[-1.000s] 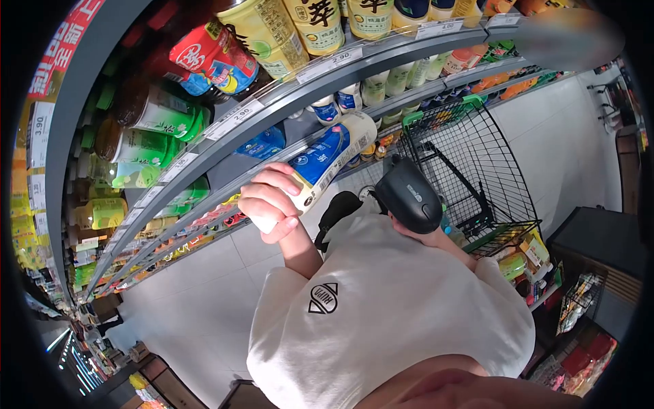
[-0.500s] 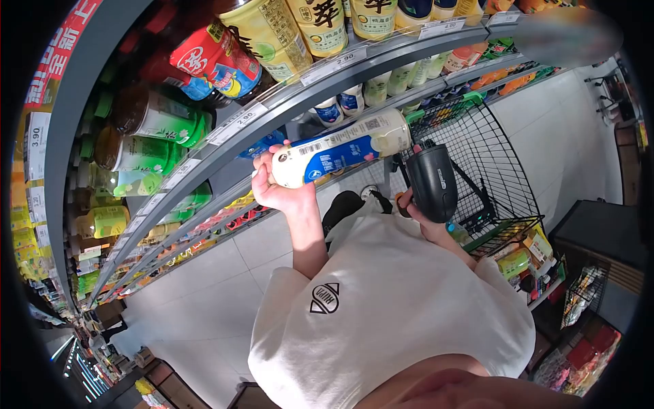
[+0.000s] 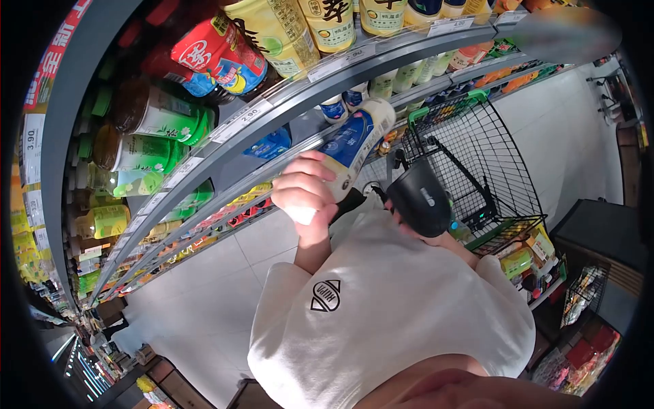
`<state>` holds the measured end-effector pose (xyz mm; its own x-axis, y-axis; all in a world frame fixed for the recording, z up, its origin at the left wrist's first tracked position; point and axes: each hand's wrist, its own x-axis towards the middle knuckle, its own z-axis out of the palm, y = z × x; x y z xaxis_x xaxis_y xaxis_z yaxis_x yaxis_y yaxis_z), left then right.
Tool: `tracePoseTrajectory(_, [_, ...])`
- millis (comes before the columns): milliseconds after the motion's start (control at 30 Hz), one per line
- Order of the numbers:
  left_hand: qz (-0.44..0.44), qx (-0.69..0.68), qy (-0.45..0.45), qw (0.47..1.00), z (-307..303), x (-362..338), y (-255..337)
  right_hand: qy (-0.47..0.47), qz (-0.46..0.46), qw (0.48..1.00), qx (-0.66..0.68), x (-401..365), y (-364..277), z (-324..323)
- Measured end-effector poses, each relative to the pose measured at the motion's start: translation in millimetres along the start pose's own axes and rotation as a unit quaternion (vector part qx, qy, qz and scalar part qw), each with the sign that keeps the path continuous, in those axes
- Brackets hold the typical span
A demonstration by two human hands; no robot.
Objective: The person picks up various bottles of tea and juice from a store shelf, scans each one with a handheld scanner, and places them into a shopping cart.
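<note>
My left hand [image 3: 304,189] is closed around the lower end of a bottle [image 3: 355,142] with a blue and white label. Held at a slant, the bottle points away from me toward the shelf, with printed text on its side. To its right, my right hand [image 3: 407,228] grips a black handheld barcode scanner [image 3: 424,198], which hides most of its fingers. A gap separates the scanner from the bottle.
Drink shelves [image 3: 266,102] with price tags curve along the left and front. A black wire shopping cart [image 3: 504,157] with a green handle stands to the right. Packaged goods [image 3: 518,262] lie near my right elbow. Pale floor tiles [image 3: 197,293] show at left.
My left hand has turned the bottle from nearly level to a steeper slant and shifted right, its back now toward me. The scanner has swung slightly left and down in my right hand.
</note>
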<state>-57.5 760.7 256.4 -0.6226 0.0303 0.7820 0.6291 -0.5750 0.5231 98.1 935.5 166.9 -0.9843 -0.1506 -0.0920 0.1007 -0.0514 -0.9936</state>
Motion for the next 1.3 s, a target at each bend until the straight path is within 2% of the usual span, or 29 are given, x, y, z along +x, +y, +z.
tracePoseTrajectory(33, [0.005, 0.072, -0.055, 0.996, 4.4, 4.0, 4.3, -0.030, 0.083, 0.989, 0.117, -1.9, 10.4, 0.7])
tracePoseTrajectory(67, [0.012, 0.142, -0.110, 0.984, 7.7, 7.0, 7.1, -0.027, 0.082, 0.989, 0.117, -2.2, 13.4, 0.2])
tracePoseTrajectory(200, [0.019, 0.120, -0.147, 0.982, 9.4, 15.0, 10.1, -0.043, 0.059, 0.996, 0.052, 0.1, -1.2, -1.0])
tracePoseTrajectory(267, [0.019, 0.111, -0.150, 0.982, 11.1, 14.2, 8.1, -0.033, 0.092, 0.977, 0.189, 3.7, -14.4, -2.1])
tracePoseTrajectory(333, [0.039, 0.129, -0.186, 0.973, 11.5, 16.4, 6.1, -0.036, 0.059, 0.979, 0.190, 7.6, -16.7, -4.8])
tracePoseTrajectory(400, [0.041, 0.131, -0.194, 0.971, 11.3, 17.2, 3.6, -0.079, -0.005, 0.959, 0.271, 10.3, -22.2, -6.1])
tracePoseTrajectory(533, [0.040, 0.123, -0.218, 0.967, 11.0, 22.6, 2.0, -0.049, 0.001, 0.958, 0.283, 7.6, -30.4, -6.2])
tracePoseTrajectory(600, [0.039, 0.117, -0.226, 0.966, 13.5, 22.9, -0.5, -0.073, 0.010, 0.950, 0.305, 3.6, -21.8, -7.3])
tracePoseTrajectory(667, [0.039, 0.105, -0.238, 0.965, 19.1, 22.0, -4.3, -0.037, 0.000, 0.956, 0.290, 1.4, -13.4, -4.7])
tracePoseTrajectory(733, [-0.002, 0.127, -0.230, 0.965, 27.7, 17.4, -8.9, 0.009, -0.014, 0.962, 0.274, -4.0, -10.9, -3.6])
tracePoseTrajectory(800, [-0.022, 0.109, -0.242, 0.964, 34.4, 8.0, -19.5, 0.027, 0.040, 0.981, 0.189, -11.1, -14.7, -3.3])
tracePoseTrajectory(833, [-0.051, 0.124, -0.226, 0.965, 40.5, 4.7, -24.1, 0.042, -0.016, 0.978, 0.202, -9.6, -13.0, -0.6])
tracePoseTrajectory(933, [-0.100, 0.119, -0.223, 0.962, 57.8, -11.6, -46.8, 0.061, -0.025, 0.984, 0.164, -17.3, -39.0, -8.1])
tracePoseTrajectory(967, [-0.122, 0.131, -0.193, 0.965, 67.9, -17.8, -57.0, 0.048, -0.072, 0.989, 0.121, -16.7, -41.0, -12.7])
tracePoseTrajectory(1000, [-0.145, 0.144, -0.163, 0.965, 76.5, -24.2, -67.9, 0.069, -0.074, 0.987, 0.124, -18.2, -40.0, -14.0])
tracePoseTrajectory(1033, [-0.156, 0.072, -0.195, 0.966, 80.7, -30.1, -82.1, 0.072, -0.102, 0.985, 0.122, -20.4, -37.8, -14.8])
tracePoseTrajectory(1067, [-0.161, 0.058, -0.210, 0.963, 90.1, -38.5, -95.1, 0.075, -0.130, 0.982, 0.118, -23.6, -36.7, -16.4])
tracePoseTrajectory(1133, [-0.234, 0.089, -0.239, 0.938, 114.6, -59.6, -119.7, 0.113, -0.143, 0.973, 0.138, -33.9, -39.4, -20.1])
tracePoseTrajectory(1200, [-0.302, 0.080, -0.308, 0.898, 141.2, -83.5, -145.6, 0.159, -0.119, 0.976, 0.085, -45.1, -37.7, -21.5])
tracePoseTrajectory(1233, [-0.325, 0.076, -0.343, 0.878, 149.9, -99.7, -160.7, 0.183, -0.143, 0.970, 0.074, -52.3, -39.3, -23.8])
tracePoseTrajectory(1300, [-0.370, 0.079, -0.399, 0.835, 164.6, -132.2, -184.8, 0.234, -0.131, 0.962, 0.055, -68.2, -35.8, -26.1])
